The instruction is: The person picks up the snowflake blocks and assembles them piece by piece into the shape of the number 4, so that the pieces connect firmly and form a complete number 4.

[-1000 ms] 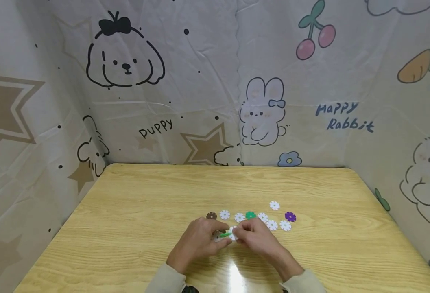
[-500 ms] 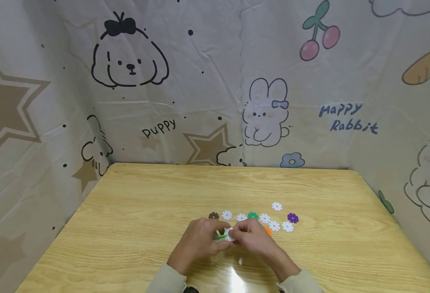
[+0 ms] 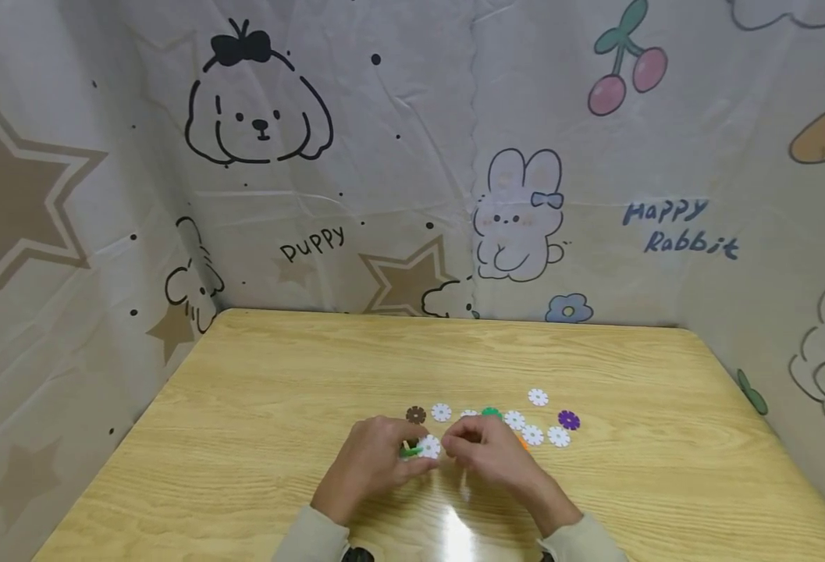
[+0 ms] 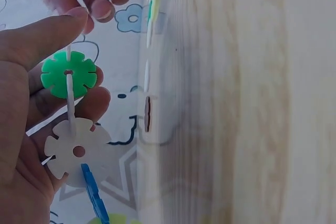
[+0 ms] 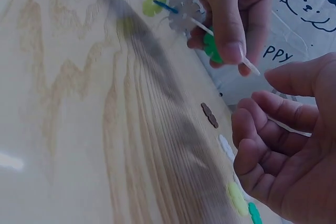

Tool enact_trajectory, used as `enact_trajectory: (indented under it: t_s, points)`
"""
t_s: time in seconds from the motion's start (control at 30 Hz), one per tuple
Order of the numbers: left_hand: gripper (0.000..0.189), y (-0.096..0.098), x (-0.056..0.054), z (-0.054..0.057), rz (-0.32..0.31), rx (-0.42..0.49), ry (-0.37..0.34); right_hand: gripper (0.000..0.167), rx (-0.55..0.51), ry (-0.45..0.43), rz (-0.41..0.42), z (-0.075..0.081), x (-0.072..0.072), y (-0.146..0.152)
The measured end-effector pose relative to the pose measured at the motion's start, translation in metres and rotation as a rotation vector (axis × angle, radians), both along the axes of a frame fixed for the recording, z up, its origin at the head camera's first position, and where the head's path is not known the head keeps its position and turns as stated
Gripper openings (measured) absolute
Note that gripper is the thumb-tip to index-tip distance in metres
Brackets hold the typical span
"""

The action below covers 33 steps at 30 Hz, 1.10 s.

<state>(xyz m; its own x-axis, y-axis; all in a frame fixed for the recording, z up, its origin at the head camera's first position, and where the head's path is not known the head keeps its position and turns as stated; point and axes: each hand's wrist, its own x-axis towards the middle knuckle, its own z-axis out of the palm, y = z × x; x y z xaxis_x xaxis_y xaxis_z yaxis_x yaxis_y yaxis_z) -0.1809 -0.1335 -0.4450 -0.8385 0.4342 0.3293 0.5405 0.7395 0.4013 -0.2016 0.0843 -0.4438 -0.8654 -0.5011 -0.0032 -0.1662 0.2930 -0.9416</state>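
1. The chain of notched discs (image 4: pixel 80 129) is raised off the worktop (image 3: pixel 279 390), in the left hand (image 3: pixel 373 460); a green disc (image 4: pixel 56 75) and a blue disc (image 4: pixel 93 192) are slotted into it, neighbouring pieces standing crosswise.
2. At its end nearest the right hand (image 3: pixel 489 453), a white end disc (image 3: pixel 429 446) sits beyond the green one.
3. The left hand's grip pinches the chain near that end, thumb over the green disc.
4. The right hand's grip is just beside the white end disc, thumb and forefinger apart, the other fingers loosely curled, no disc visible in it.
5. Joining discs appears to be the step in hand, the last joint seemingly made.
6. The next move probably calls for picking a loose piece, perhaps the brown disc (image 3: pixel 415 414) or purple disc (image 3: pixel 569 420) farther back, and lining up notches while the left hand steadies the chain.
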Motion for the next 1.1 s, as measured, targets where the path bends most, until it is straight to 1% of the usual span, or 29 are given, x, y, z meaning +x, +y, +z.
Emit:
enact_trajectory:
  t_s: [0.17,0.27,0.5,0.8,0.97,1.1]
  points:
    - [0.028,-0.006,0.001,0.002,0.024,-0.022,-0.006,0.018,0.082,0.097,-0.013,-0.003,-0.006,0.000]
    - [0.029,-0.009,0.001,0.003,0.041,-0.037,-0.025,0.019,0.120,0.139,-0.020,-0.005,-0.009,-0.003]
    - [0.035,-0.018,0.004,0.004,0.091,-0.073,-0.068,0.018,0.157,0.163,-0.007,-0.007,-0.016,-0.011]
    - [0.031,-0.025,0.006,0.005,0.111,-0.062,-0.059,0.019,0.197,0.231,-0.007,-0.008,-0.028,-0.026]
    - [0.030,-0.027,0.006,0.005,0.111,-0.052,-0.057,0.019,0.255,0.287,0.005,-0.007,-0.034,-0.033]
    - [0.031,-0.030,0.007,0.005,0.124,-0.052,-0.066,0.020,0.302,0.320,0.010,-0.006,-0.039,-0.039]
